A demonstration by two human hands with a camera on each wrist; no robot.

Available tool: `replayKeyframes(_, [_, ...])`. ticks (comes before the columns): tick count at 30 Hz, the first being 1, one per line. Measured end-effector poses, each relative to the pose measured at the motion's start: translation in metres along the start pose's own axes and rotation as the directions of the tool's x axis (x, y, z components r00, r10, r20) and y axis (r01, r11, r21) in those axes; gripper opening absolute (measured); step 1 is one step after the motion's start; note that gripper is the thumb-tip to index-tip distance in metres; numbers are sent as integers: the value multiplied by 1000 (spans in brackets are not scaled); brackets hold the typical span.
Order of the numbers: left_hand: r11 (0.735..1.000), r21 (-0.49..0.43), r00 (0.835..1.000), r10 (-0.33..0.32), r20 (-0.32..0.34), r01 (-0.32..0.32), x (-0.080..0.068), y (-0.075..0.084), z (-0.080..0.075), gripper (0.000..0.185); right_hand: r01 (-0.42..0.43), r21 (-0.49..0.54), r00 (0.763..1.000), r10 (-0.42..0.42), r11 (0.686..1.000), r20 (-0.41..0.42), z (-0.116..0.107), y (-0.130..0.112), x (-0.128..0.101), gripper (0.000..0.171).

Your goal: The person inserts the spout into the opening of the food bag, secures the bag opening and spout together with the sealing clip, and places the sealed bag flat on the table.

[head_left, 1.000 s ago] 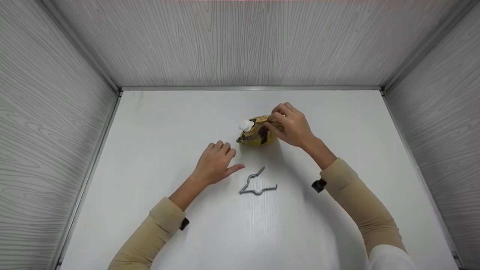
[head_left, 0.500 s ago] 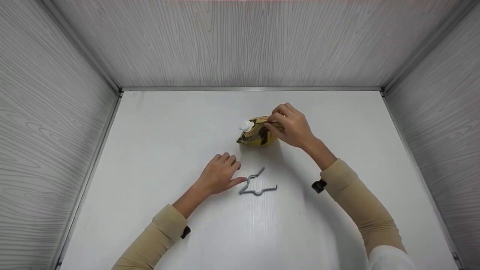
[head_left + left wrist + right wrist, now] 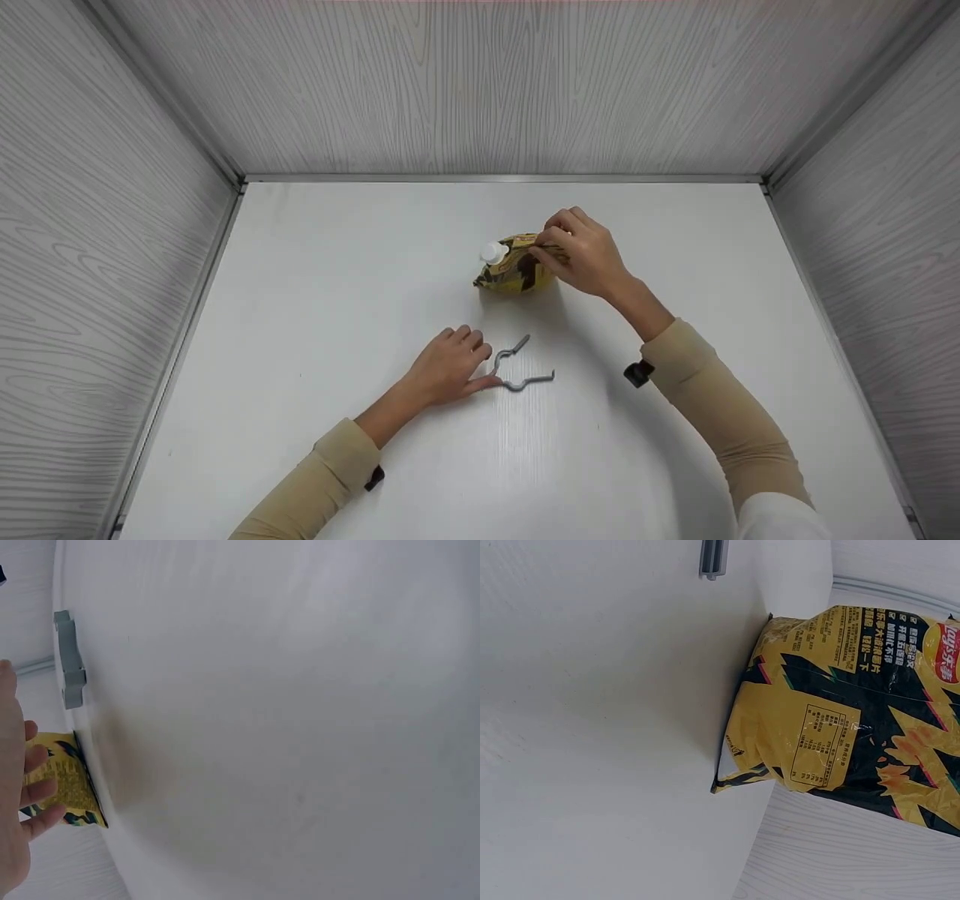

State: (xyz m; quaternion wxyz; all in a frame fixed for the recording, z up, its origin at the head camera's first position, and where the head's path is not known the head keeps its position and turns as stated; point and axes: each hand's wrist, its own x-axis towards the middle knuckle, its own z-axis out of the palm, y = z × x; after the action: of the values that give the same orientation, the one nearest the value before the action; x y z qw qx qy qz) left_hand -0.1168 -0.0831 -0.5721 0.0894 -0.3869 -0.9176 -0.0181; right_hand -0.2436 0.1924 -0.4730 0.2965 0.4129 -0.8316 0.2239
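A yellow and black chip bag stands upright on the white table, its printed side large in the right wrist view. My right hand pinches the bag's top edge between thumb and fingers. A white round cap-like piece shows at the bag's upper left. In front of the bag lies a grey bag clip, spread into a V. My left hand is at the clip's corner end, its thumb overlapping that end in the head view. Its fingers are loosely bent in the left wrist view, with the clip beyond them.
Grey wood-grain panels, one at the back and one on each side, enclose the white table. A metal strip runs along the back edge. Small black devices sit at both cuffs.
My left hand has moved toward me and slightly right, from beside the bag down to the clip's corner end. My right hand keeps its pinch on the bag, and the clip has not moved.
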Motion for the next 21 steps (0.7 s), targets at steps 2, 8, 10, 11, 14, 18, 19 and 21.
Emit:
replayKeyframes(2, [1000,4,1000,5,12,-5,-1,1,1,60,1,1,1000,-1,1000,-2,0,0,0,15])
replayKeyframes(8, [1000,14,999,17,39,-18,-4,4,1,59,-5,7,1000,5,1000,3,0,0,-1,16])
replayKeyframes(10, [1000,11,999,25,47,-25,-5,5,1,58,-9,11,1000,9,1000,5,-1,-1,-1,16])
replayKeyframes(11, [1000,8,998,27,54,-28,-5,5,1,58,-10,13,1000,10,1000,5,-1,-1,-1,16])
replayKeyframes(14, [999,-12,996,34,82,-33,-6,7,1,57,-14,15,1000,14,1000,11,-2,-1,-1,16])
replayKeyframes(18, [998,-38,992,48,114,-44,-6,9,2,54,-14,4,1000,14,1000,24,-2,-3,-2,17])
replayKeyframes(19, [998,-42,992,52,116,-47,-6,10,3,53,-16,3,1000,16,1000,25,-2,-3,-2,17])
replayKeyframes(21, [997,-48,992,59,116,-54,-6,11,3,52,-18,4,1000,18,1000,26,-2,-3,-2,17])
